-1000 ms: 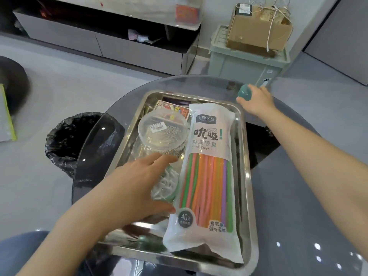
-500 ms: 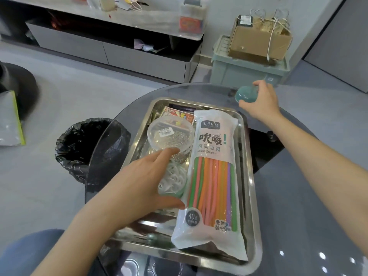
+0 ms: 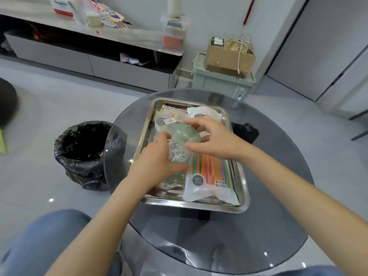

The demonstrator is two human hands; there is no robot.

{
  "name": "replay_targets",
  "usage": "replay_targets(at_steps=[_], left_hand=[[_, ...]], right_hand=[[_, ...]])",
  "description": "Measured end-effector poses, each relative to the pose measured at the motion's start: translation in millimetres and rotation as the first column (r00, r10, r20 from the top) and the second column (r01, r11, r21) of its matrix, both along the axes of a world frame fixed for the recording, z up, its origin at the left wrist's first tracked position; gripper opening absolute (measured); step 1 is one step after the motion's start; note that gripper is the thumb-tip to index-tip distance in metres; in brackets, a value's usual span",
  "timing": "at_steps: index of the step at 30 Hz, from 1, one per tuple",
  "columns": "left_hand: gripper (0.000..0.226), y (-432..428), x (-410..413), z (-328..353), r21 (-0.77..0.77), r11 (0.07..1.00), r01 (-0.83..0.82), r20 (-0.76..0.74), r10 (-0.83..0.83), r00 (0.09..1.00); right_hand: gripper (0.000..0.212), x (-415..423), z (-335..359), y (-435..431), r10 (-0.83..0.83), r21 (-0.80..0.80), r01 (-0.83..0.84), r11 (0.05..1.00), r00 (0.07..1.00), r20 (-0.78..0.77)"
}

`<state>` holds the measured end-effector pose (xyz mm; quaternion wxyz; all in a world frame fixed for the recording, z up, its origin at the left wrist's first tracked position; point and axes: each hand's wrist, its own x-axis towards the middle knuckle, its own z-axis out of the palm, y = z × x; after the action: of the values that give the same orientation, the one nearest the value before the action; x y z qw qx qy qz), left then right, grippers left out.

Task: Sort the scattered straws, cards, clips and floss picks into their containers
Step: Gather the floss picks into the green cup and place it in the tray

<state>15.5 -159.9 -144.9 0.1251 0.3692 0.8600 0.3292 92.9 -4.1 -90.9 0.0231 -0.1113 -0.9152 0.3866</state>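
A steel tray [image 3: 244, 204] on the round glass table holds the sorted goods. My left hand [image 3: 157, 163] grips a clear tub of white floss picks [image 3: 178, 154] in the tray's middle. My right hand [image 3: 214, 139] holds a pale green lid [image 3: 184, 135] over that tub's top, fingers curled round its edge. A bag of coloured straws [image 3: 211, 172] lies along the tray's right side, partly under my right wrist. A clear round box of paper clips [image 3: 168, 121] sits behind the tub, and a card box [image 3: 165, 107] shows at the tray's far left corner.
A black-lined bin [image 3: 83, 148] stands on the floor left of the glass table [image 3: 258, 246]. Beyond the table are a green crate with a cardboard box [image 3: 229, 56] and a low grey cabinet [image 3: 89, 62]. My knee in jeans [image 3: 49, 240] is at bottom left.
My right hand brought the green lid from the table's far edge back to the floss pick tub. My left hand kept its grip on the tub. The camera tilted up.
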Motion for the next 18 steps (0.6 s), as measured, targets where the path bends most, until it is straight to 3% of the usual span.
replay_targets(at_steps=[6, 11, 18], left_hand=[[0.065, -5, 6, -3, 0.208, 0.972, -0.114, 0.141, 0.085, 0.986], [0.061, -13, 15, -3, 0.244, 0.962, -0.122, 0.185, 0.077, 0.98], [0.058, -11, 18, -3, 0.251, 0.956, -0.153, 0.223, 0.097, 0.97]], right_hand=[[0.051, 5, -10, -14, -0.138, -0.212, 0.133, 0.968, 0.99, -0.009], [0.056, 7, -20, -23, -0.14, -0.161, 0.147, 0.976, 0.989, 0.055], [0.057, 9, -18, -26, -0.098, -0.056, 0.099, 0.994, 0.995, 0.019]])
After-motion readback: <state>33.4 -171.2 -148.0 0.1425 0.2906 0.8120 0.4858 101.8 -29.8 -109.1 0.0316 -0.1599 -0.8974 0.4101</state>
